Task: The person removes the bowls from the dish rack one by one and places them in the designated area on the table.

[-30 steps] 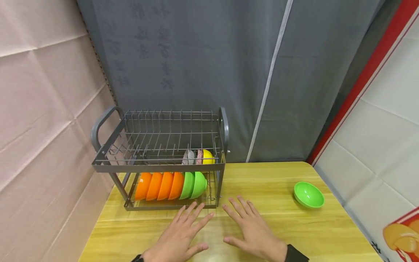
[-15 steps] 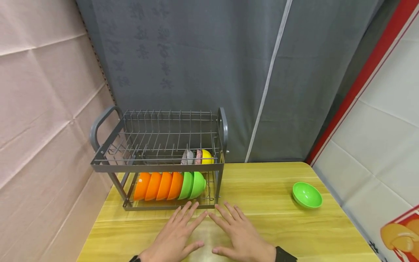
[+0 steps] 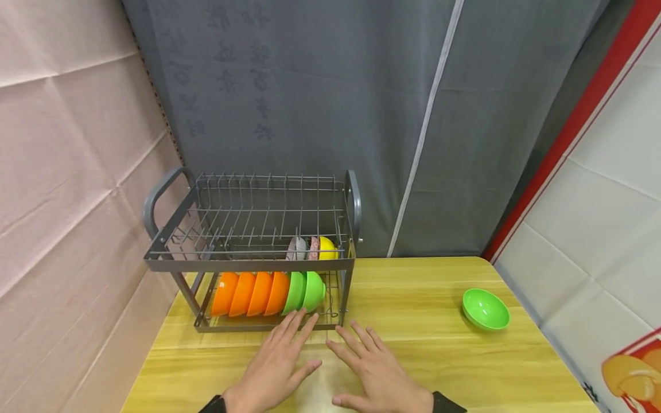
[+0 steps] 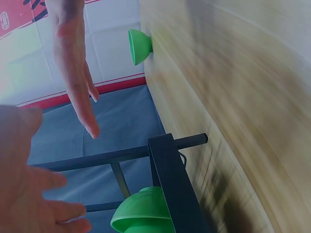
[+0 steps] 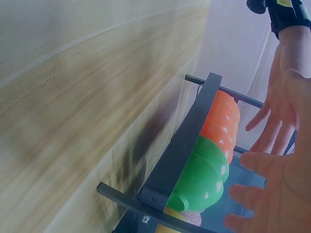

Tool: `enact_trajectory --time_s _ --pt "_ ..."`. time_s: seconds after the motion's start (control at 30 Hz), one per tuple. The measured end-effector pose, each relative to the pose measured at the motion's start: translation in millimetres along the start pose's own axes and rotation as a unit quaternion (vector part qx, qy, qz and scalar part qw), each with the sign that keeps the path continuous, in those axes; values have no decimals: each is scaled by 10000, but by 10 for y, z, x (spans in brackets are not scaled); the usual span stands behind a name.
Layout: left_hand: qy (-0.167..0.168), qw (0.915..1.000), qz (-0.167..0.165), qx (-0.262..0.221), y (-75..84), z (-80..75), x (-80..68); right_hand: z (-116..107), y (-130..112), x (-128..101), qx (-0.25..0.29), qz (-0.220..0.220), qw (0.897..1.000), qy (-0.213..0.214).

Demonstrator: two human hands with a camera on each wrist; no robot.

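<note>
Both hands lie spread and flat, palms down, over the wooden table (image 3: 423,344) just in front of the dish rack (image 3: 248,264), and neither one has hold of anything. On the left hand (image 3: 276,367) the fingers are straight and fanned, their tips reaching up to the front bar of the rack, close below the green bowls (image 3: 307,291) on its lower shelf; whether they touch the bar cannot be told from the head view. Beside it lies the right hand (image 3: 379,373), fingers likewise stretched out and loose, its tips short of the rack's right front leg.

On the lower shelf of the rack, a row of orange bowls (image 3: 250,293) stands on edge, with the two green ones closing the row at its right end. On the upper shelf, at the right end, sit a yellow bowl (image 3: 327,248) and a couple of small patterned dishes (image 3: 302,248) next to it.

As I judge it, the racking is nearly done: one loose green bowl (image 3: 485,308) remains out, well apart to the right of the rack, untouched and upright near the table's far right corner.
</note>
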State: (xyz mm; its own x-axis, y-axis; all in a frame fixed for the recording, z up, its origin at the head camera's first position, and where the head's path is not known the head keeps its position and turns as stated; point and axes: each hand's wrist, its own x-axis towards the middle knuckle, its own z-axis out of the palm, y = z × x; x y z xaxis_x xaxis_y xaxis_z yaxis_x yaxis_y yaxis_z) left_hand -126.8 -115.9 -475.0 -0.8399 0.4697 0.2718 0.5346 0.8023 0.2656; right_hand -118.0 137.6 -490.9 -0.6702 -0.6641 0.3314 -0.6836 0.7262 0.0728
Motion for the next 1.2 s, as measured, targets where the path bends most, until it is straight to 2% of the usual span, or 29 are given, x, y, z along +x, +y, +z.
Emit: enact_trajectory --time_s 0.2,0.43,0.73,1.0,1.2 --pt "220 9960 -577 -649 -3 42 131 -16 -20 0 42 41 9999 -90" --pt "260 9896 -880 -1109 -34 118 244 -26 -24 -13 48 117 9998 -182" --pt "164 9686 -1750 -1760 -103 201 350 -14 -11 -24 75 123 9998 -162" --pt "199 9625 -1931 -1893 -179 292 427 -11 -9 -26 69 56 9997 -206" --pt "305 9584 -2009 -2003 -224 362 540 -22 -15 -15 87 -12 9997 -228"
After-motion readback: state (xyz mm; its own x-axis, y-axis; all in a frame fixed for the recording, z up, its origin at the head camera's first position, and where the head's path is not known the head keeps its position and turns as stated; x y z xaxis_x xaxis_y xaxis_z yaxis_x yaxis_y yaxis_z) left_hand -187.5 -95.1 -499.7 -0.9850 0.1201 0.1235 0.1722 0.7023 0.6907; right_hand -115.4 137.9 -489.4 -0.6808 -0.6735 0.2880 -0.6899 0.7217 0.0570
